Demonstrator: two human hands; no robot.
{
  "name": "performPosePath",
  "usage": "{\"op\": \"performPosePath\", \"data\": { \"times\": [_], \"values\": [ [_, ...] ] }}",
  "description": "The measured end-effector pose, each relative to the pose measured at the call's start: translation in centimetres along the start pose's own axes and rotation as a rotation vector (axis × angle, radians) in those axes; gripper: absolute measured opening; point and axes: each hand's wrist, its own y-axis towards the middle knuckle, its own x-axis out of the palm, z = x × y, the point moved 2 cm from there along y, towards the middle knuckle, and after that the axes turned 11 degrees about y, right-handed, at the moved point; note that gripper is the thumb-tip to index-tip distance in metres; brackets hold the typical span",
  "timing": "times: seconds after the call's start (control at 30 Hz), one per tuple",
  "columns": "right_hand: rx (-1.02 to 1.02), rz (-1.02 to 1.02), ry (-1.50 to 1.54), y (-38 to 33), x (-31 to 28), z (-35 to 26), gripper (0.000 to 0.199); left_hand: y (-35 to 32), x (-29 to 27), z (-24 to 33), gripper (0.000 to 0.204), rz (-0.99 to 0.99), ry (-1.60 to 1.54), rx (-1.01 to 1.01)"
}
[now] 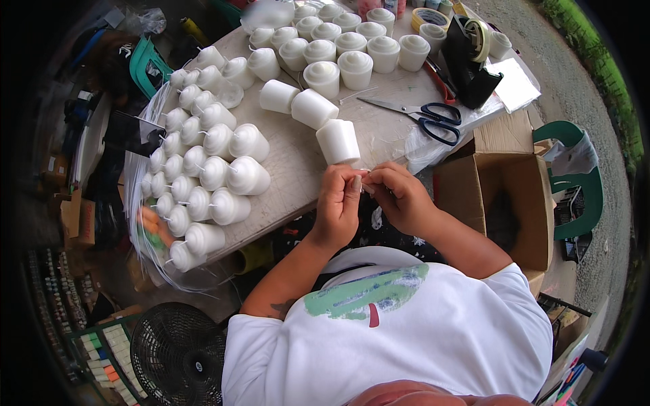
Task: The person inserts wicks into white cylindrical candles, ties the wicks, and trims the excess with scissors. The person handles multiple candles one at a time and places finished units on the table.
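Note:
My left hand [336, 206] and my right hand [404, 198] meet at the near edge of the table, fingertips pinched together. Between them is something small and pale that I cannot make out. Just beyond my fingers a white cup-shaped candle [338, 141] lies on its side. Two more white candles, a middle one [314, 108] and a farther one [279, 96], lie tipped in a line behind it. Scissors [421, 116] with dark blue handles rest open to the right of them.
White candles with wicks [215, 174] stand in rows at the left; more candles [325, 51] fill the back. A black tape dispenser [467, 64], red-handled pliers [440, 82] and plastic film sit at the right. An open cardboard box [504, 196] adjoins the table. A black fan [177, 353] stands lower left.

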Motion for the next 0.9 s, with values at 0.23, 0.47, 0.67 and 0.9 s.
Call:
{"op": "performPosePath", "data": {
  "times": [0.23,0.47,0.67,0.9],
  "values": [
    [-0.055,0.068,-0.083,0.1,1.0,-0.5,0.017,-0.3,0.3,-1.1,0.008,0.029,-0.034,-0.037],
    [0.635,0.011,0.630,-0.2,0.3,-0.1,0.025,0.0,0.2,-0.7,0.010,0.138,0.090,0.049],
    [0.639,-0.107,0.783,-0.3,-0.9,1.6,0.023,0.1,0.1,-0.6,0.009,0.103,0.180,0.105],
    [0.632,-0.142,0.788,0.3,-1.2,2.6,0.015,0.0,-0.1,-0.7,0.009,0.086,0.103,0.016]
  ]
}}
